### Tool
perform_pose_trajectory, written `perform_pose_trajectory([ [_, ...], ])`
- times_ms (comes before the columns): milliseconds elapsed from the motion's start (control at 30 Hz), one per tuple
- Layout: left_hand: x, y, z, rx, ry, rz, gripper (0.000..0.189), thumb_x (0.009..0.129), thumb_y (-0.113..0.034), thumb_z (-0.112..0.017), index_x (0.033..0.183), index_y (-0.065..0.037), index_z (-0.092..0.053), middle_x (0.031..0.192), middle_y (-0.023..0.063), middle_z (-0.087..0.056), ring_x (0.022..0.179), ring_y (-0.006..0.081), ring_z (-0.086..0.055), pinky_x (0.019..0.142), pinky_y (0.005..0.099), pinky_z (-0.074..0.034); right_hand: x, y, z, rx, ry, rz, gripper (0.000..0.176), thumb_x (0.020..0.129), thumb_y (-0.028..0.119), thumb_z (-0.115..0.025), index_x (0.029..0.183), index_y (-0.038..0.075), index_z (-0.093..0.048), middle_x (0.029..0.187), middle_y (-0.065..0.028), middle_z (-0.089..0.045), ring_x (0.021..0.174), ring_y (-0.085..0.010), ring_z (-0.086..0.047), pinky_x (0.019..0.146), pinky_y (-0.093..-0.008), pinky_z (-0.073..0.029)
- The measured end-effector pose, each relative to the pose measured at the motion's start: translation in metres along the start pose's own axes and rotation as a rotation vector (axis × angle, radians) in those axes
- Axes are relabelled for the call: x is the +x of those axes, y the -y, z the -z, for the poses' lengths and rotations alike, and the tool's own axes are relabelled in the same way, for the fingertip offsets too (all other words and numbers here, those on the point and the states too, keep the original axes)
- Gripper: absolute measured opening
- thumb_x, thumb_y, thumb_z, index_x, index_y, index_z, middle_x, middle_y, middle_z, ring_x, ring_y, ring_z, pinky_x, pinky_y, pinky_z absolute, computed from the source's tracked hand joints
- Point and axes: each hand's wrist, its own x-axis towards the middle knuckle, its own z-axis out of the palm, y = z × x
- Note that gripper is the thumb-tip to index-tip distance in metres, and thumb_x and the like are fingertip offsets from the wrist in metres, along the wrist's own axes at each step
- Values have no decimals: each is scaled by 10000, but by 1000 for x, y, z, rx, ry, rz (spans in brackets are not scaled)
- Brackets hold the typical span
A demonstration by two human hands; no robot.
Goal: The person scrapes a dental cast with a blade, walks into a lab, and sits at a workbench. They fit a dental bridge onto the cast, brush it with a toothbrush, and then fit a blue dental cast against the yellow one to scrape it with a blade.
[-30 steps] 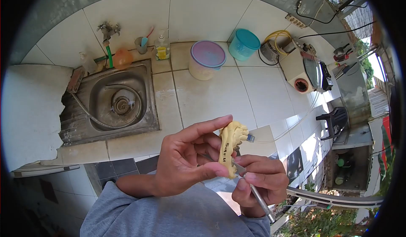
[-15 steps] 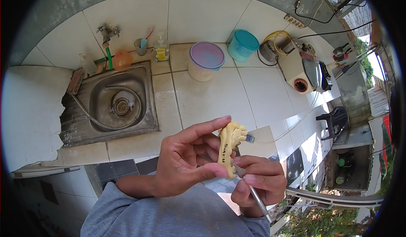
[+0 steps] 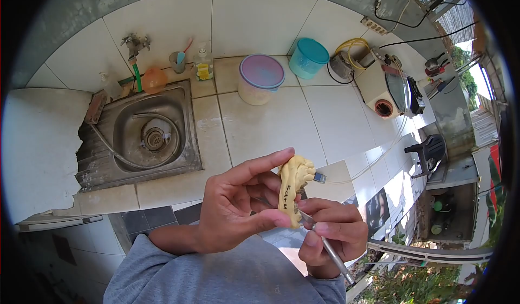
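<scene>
My left hand [image 3: 233,206] grips a yellow dental cast [image 3: 289,187] between thumb and fingers, upright, with dark handwriting on its side and tooth shapes facing right. In my right hand [image 3: 338,231] is a metal carving tool [image 3: 335,258], held like a pen. Its blade tip touches the lower right edge of the cast, and its handle points down to the right.
Left is a steel sink [image 3: 138,136] with a tap [image 3: 135,44]. Along the wall stand a soap bottle [image 3: 203,64], a purple-lidded tub [image 3: 260,79], a teal tub [image 3: 309,58] and a cream machine [image 3: 376,87]. A black chair [image 3: 428,155] stands right.
The carving tool has shifted slightly, its handle end lower and further right and its blade more visible by the cast. The left hand still holds the cast in nearly the same place.
</scene>
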Motion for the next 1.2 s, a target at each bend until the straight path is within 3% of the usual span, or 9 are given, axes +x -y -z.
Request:
perform_pose_trajectory([
  [167,1,1,-3,62,5,-93,794,746,-43,-788,1404,37,-351,1104,157,-625,959,165,-640,843,279,-562,1,-1,1,68,-18,-39,239,825,83,-653,961,-11,-481,751,-133,-553,690,-251,-663,745,-403,-600],
  [267,0,2,-1,72,26,-89,888,711,-149,-826,1403,65,-312,1162,166,-606,1028,205,-637,909,336,-541,2,-2,2,78,-27,-33,227,822,75,-647,956,-17,-489,747,-139,-555,682,-257,-663,745,-404,-600],
  [500,2,2,-4,87,25,-120,795,736,-29,-790,1396,51,-355,1119,184,-628,991,190,-642,851,302,-562,3,-5,0,195,-139,-88,203,764,29,-694,891,-7,-540,733,-154,-644,730,-326,-708,648,-379,-623],
  [567,1,2,-3,94,51,-76,886,719,-162,-822,1405,66,-310,1176,172,-602,1025,202,-638,904,328,-539,3,-4,2,183,-128,-107,201,766,37,-700,882,-9,-541,726,-158,-646,730,-335,-707,641,-383,-621],
  [800,1,2,-6,69,45,-62,880,721,-162,-824,1398,79,-315,1179,173,-601,1024,198,-638,909,321,-534,2,-3,5,223,-110,-93,193,777,49,-697,877,-9,-542,723,-159,-645,730,-338,-706,629,-371,-617],
  [900,0,0,-6,48,25,-31,868,734,-199,-820,1388,87,-327,1178,169,-604,1020,192,-639,901,310,-535,-1,-2,7,244,-95,-91,203,784,50,-694,897,-9,-537,731,-159,-644,729,-333,-707,621,-362,-616],
  [1100,5,-4,-6,-99,81,104,684,822,-80,-732,1391,48,-375,1038,124,-634,952,138,-624,863,263,-526,0,1,6,235,-147,-66,225,787,39,-685,940,0,-526,736,-150,-637,715,-311,-709,593,-326,-609],
  [1167,5,-7,-10,-76,14,195,839,763,-361,-792,1353,85,-396,1027,106,-654,951,144,-646,845,271,-533,3,2,7,180,-113,-60,231,775,30,-691,941,13,-531,719,-137,-630,708,-296,-710,576,-310,-603],
  [1200,5,-8,-11,-75,14,192,839,763,-361,-792,1353,85,-396,1027,106,-654,951,144,-646,845,271,-533,2,2,7,181,-112,-58,231,775,30,-691,941,13,-531,719,-137,-630,708,-296,-710,576,-310,-603],
])
